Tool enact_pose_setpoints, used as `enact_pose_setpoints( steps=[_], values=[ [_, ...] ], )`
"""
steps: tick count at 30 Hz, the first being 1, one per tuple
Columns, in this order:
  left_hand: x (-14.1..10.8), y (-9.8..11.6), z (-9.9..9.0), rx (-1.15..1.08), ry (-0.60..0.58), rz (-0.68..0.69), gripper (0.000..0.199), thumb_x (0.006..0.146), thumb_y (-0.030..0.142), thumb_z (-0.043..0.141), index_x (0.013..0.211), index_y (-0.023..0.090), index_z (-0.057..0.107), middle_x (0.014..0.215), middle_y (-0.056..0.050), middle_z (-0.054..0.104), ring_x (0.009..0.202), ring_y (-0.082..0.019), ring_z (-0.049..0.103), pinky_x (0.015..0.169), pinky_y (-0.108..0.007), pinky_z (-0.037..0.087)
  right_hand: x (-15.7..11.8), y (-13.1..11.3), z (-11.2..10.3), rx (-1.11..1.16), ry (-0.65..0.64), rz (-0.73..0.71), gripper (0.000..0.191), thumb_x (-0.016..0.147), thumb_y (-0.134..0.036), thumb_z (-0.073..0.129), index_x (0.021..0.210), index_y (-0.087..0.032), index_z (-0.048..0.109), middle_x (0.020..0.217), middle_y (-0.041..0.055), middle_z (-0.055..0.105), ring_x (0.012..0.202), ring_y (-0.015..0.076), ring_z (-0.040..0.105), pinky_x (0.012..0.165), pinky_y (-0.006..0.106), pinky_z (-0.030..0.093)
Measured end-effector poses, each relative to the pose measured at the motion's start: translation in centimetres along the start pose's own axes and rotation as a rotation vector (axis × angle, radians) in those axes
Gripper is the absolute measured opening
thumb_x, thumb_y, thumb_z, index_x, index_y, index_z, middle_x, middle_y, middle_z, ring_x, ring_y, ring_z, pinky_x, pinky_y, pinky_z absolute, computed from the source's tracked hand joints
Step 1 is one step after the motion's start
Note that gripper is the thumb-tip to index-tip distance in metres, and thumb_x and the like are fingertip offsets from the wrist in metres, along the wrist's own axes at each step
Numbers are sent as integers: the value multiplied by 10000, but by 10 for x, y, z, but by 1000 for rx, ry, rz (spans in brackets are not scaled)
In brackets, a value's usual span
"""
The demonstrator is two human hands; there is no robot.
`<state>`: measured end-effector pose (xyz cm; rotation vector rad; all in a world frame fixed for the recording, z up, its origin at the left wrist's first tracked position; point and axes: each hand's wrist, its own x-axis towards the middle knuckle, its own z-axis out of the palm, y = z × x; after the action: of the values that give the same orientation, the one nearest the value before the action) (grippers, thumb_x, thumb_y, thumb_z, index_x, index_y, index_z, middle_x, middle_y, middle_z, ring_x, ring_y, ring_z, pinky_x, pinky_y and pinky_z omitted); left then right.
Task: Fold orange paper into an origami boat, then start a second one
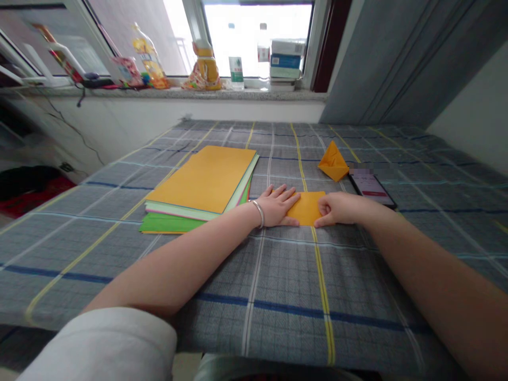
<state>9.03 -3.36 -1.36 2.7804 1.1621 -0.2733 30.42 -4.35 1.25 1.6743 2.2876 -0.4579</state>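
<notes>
A small folded piece of orange paper (307, 209) lies flat on the checked tablecloth between my hands. My left hand (275, 206), with a silver bangle at the wrist, is spread flat with its fingers over the paper's left part. At the paper's right edge, my right hand (335, 208) is closed, fingers curled and thumb pointing inward along the near corner. Its palm side is hidden. Beyond it stands an orange folded paper boat (334, 162). Left of my hands lies a stack of coloured paper (206, 177), orange on top with pale green and green sheets below.
A phone (371, 185) with a lit screen lies just beyond my right wrist, touching or close to the boat. Bottles (236, 71), boxes (286, 59) and packets line the windowsill (159, 94) behind the table. A grey curtain (381, 63) hangs at the right.
</notes>
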Motion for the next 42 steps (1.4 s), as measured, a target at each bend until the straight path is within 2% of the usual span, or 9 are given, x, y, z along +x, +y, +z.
enact_pose_setpoints(
  steps=[6, 14, 22, 27, 29, 31, 34, 38, 42],
  values=[
    [-14, -18, -10, 34, -54, -21, 865, 864, 684, 459, 1555, 246, 176, 1621, -86, 129, 1481, -415, 56, 1153, -640, 95, -7, 6, -4, 0, -67, 40, 346, 713, -537, 669, 650, -219, 550, 664, 12, 610, 607, 169, 533, 528, 308, 297],
    [-22, -34, -14, 44, -59, -24, 889, 815, 646, 566, 1543, 265, 225, 1613, -101, 165, 1467, -457, 55, 1120, -683, 121, -11, 16, -1, 57, -63, 60, 310, 712, -461, 698, 629, -223, 518, 628, -11, 574, 596, 161, 505, 523, 307, 290],
    [-24, -46, -17, -20, -133, 31, 957, 777, 620, 605, 1552, 278, 161, 1624, -112, 73, 1479, -420, 40, 1145, -621, 155, -13, 28, 3, 100, -67, 81, 274, 701, -409, 712, 623, -224, 524, 600, -27, 562, 581, 150, 503, 519, 299, 291],
    [-25, -57, -19, -35, -169, 87, 981, 759, 581, 611, 1556, 304, 112, 1629, -75, 43, 1485, -389, 34, 1169, -562, 164, -24, 23, 6, 31, 82, 137, 251, 686, -413, 725, 678, -232, 551, 665, -6, 621, 602, 176, 553, 504, 304, 311],
    [-26, -56, -21, -38, -179, 79, 1042, 713, 602, 643, 1557, 298, 112, 1628, -80, 29, 1485, -393, 21, 1170, -563, 159, -28, 20, 10, 20, 208, 19, 182, 672, -324, 733, 747, -237, 592, 751, 7, 651, 674, 193, 588, 546, 311, 370],
    [-28, -50, -23, -49, -194, 53, 1111, 657, 661, 670, 1555, 286, 134, 1625, -95, 14, 1483, -401, -5, 1170, -579, 139, -29, 17, 16, 44, 324, -217, 166, 684, -214, 702, 835, -243, 638, 882, 25, 671, 825, 209, 615, 690, 327, 449],
    [-29, -35, -21, -58, -128, -27, 1012, 723, 751, 556, 1540, 259, 219, 1623, -113, 55, 1491, -381, 7, 1167, -603, 88, -23, 8, 26, 90, 444, -483, 186, 761, -201, 647, 942, -236, 671, 1037, 63, 664, 1026, 234, 592, 905, 371, 453],
    [-26, -18, -6, 10, 41, 0, 989, 766, 792, 473, 1471, 108, 356, 1601, -179, 160, 1493, -339, 115, 1195, -539, 56, -15, -6, 35, 70, 535, -588, 240, 827, -254, 630, 1063, -219, 661, 1170, 77, 662, 1099, 243, 583, 966, 404, 437],
    [-21, -12, 5, 76, 226, 106, 804, 886, 699, 397, 1455, 132, 369, 1568, -160, 294, 1452, -316, 255, 1179, -516, 147, -17, -13, 35, -41, 598, -594, 178, 869, -290, 606, 1007, -205, 681, 1105, 62, 710, 1021, 236, 633, 895, 372, 453]
  ],
)
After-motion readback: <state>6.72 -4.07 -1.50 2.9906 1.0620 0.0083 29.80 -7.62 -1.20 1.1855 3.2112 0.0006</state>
